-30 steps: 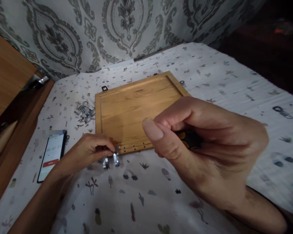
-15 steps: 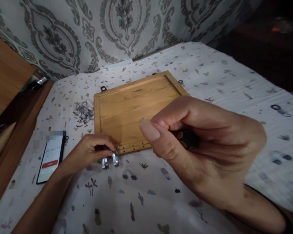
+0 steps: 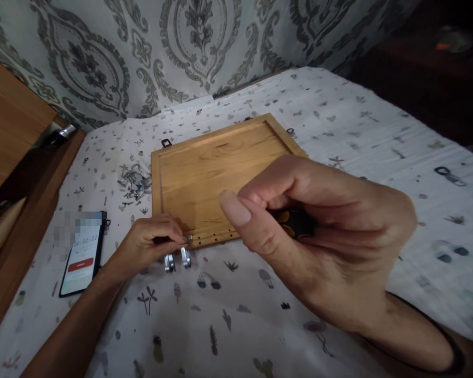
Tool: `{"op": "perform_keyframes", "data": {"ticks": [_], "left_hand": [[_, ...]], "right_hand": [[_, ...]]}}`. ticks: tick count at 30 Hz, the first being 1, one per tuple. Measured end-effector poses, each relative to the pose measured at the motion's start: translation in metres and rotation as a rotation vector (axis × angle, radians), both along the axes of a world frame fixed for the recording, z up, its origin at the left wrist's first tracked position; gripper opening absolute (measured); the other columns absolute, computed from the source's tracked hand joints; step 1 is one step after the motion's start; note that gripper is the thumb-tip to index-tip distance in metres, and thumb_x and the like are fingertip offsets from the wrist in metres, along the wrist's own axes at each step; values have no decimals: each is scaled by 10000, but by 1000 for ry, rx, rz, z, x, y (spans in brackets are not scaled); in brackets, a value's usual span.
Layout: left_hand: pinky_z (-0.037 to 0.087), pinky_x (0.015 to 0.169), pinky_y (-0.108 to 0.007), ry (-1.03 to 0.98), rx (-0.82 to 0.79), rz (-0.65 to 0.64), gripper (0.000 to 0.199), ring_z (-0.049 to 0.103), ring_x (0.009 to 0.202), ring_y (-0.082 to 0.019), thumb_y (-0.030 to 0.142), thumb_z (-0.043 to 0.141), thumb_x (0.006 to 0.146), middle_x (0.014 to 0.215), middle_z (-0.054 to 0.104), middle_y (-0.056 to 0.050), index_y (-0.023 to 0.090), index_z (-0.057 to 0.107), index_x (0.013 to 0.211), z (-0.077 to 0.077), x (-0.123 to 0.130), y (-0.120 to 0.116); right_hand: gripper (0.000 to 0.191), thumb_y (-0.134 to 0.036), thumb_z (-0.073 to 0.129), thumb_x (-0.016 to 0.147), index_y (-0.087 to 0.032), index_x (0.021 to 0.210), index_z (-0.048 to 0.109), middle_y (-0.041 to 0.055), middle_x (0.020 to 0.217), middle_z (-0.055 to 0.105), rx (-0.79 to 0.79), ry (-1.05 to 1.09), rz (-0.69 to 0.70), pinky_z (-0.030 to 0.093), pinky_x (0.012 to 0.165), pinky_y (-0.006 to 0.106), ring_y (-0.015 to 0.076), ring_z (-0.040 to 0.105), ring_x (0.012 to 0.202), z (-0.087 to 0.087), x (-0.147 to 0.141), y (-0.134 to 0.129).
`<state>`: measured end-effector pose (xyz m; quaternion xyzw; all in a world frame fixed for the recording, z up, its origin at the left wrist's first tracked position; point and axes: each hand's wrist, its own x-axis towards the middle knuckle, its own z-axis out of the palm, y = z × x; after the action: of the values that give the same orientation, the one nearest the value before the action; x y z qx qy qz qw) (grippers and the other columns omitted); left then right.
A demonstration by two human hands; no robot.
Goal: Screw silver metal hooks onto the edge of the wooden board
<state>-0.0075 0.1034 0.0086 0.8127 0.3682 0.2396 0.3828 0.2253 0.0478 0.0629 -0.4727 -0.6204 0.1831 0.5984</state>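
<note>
Metal fitting (image 3: 186, 257) lies beside the left grip (image 3: 146, 235), apparently touching.

Left hand (image 3: 145, 237) at near corner of wooden panel (image 3: 216, 178), metal fitting (image 3: 186, 258) at its fingertips, right hand (image 3: 339, 247) around dark handle (image 3: 301, 224)

A room in a home, by its furnishings
The white cloth (image 3: 197, 341), printed with small pineapples, cacti and rainbows, is of a household kind; behind it rises a grey damask-patterned covering (image 3: 142, 47), curtain or wallpaper, I cannot tell which, and to the left of it stands plain brown wooden furniture (image 3: 13, 100).
</note>
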Motion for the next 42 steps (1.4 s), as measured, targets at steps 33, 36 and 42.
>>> {"op": "perform_keyframes", "data": {"ticks": [33,36,42], "left_hand": [[524,578,-191,32,39,-141,303,682,645,-123,422,655,918,702,745,-18,178,733,758,10,-1,4],[525,583,-198,35,33,-141,322,676,642,-122,441,650,917,682,736,-17,177,734,754,10,0,5],[532,601,-210,50,11,-134,292,681,676,-131,413,678,903,712,741,-25,174,742,748,8,-3,5]], "right_hand": [[192,-484,646,908,-355,769,678,-35,464,470,161,93,94,301,342,324,121,406,392,12,-5,5],[193,-489,634,915,-359,784,690,-32,454,454,190,92,104,289,332,325,122,390,391,11,-5,6],[122,-457,662,908,-365,834,697,-47,461,474,196,79,109,315,359,335,116,404,399,11,-4,4]]}}
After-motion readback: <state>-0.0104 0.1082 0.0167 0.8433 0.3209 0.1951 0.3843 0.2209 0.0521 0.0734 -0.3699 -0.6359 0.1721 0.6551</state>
